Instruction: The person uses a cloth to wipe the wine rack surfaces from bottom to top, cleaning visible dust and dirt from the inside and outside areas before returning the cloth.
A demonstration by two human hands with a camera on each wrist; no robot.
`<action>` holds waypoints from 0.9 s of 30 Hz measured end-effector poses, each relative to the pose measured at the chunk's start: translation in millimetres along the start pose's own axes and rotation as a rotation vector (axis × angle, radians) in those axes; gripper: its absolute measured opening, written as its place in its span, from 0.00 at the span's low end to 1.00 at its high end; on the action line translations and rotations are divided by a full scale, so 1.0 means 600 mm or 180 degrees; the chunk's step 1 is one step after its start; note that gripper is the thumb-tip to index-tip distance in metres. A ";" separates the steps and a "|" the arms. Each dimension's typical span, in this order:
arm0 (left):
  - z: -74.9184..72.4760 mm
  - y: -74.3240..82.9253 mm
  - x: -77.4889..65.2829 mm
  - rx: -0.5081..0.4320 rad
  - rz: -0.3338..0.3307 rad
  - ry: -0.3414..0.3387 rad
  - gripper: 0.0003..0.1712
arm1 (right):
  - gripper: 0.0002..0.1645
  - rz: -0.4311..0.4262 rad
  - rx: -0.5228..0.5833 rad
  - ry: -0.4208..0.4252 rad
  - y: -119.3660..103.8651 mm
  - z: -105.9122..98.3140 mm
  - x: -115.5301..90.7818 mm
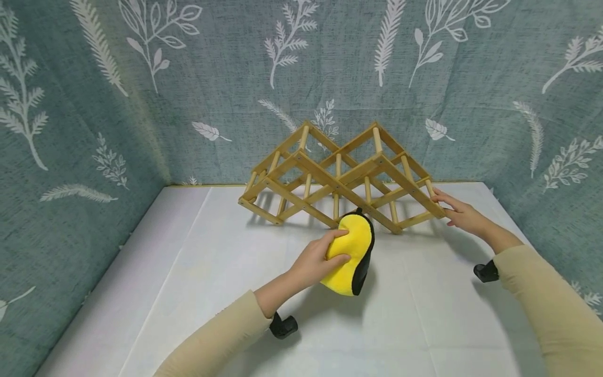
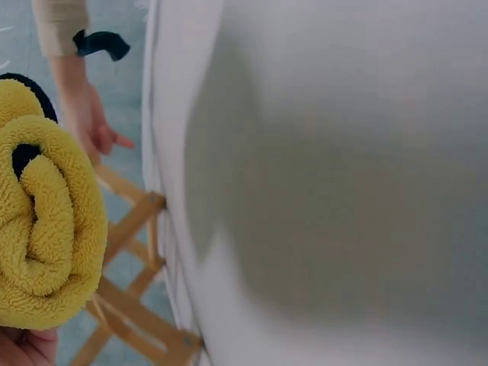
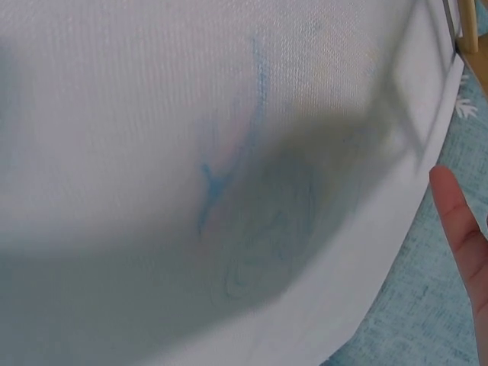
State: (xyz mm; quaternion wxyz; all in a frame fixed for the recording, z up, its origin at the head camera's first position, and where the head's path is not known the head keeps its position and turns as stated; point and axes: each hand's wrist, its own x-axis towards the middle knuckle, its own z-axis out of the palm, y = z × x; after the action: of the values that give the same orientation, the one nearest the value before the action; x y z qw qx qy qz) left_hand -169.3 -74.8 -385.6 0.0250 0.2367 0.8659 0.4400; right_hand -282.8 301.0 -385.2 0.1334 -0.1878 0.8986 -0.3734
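My left hand (image 1: 313, 263) grips a rolled towel (image 1: 350, 246), fluffy yellow with a black side, above the table in front of a folding wooden rack (image 1: 339, 180). In the left wrist view the towel (image 2: 57, 221) shows its coiled end, and only a little of the left hand (image 2: 30, 347) appears below it. At the rack's right end, my right hand (image 1: 464, 213) holds the end bar between thumb and fingers. One finger of that hand (image 3: 461, 229) stretches out at the edge of the right wrist view; its hold is outside that frame.
A white-covered table (image 1: 212, 293) extends in front of the rack. Green-blue cloth walls (image 1: 226, 63) with white leaf prints enclose the back and sides. Black wrist mounts (image 1: 284, 327) show below both forearms.
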 end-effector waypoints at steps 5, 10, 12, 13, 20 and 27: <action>-0.033 -0.021 -0.036 -0.0021 -0.0164 0.0122 0.28 | 0.28 0.0170 0.0024 -0.0094 -0.005 -0.010 -0.002; -0.063 -0.042 -0.062 -0.0057 -0.0301 0.0343 0.28 | 0.32 0.0262 0.0012 -0.0141 -0.012 -0.011 0.001; -0.075 -0.047 -0.070 -0.0066 -0.0349 0.0407 0.29 | 0.35 0.0276 0.0031 -0.0140 -0.014 -0.010 0.000; -0.080 -0.049 -0.074 -0.0072 -0.0366 0.0440 0.29 | 0.36 0.0264 0.0044 -0.0138 -0.013 -0.009 0.000; -0.119 -0.065 -0.102 0.0005 -0.0454 0.0667 0.29 | 0.36 0.0250 0.0178 -0.0125 -0.008 -0.006 -0.003; -0.168 -0.091 -0.134 0.0197 -0.0722 0.0882 0.30 | 0.35 0.0158 0.0142 -0.0075 -0.003 -0.005 -0.002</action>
State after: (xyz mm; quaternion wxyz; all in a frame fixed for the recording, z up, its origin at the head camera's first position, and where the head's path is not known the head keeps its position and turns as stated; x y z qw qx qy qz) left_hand -144.5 -212.7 -379.3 -0.0524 0.0753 0.8953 0.4360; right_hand -282.5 302.3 -381.6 0.1574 -0.1668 0.8928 -0.3878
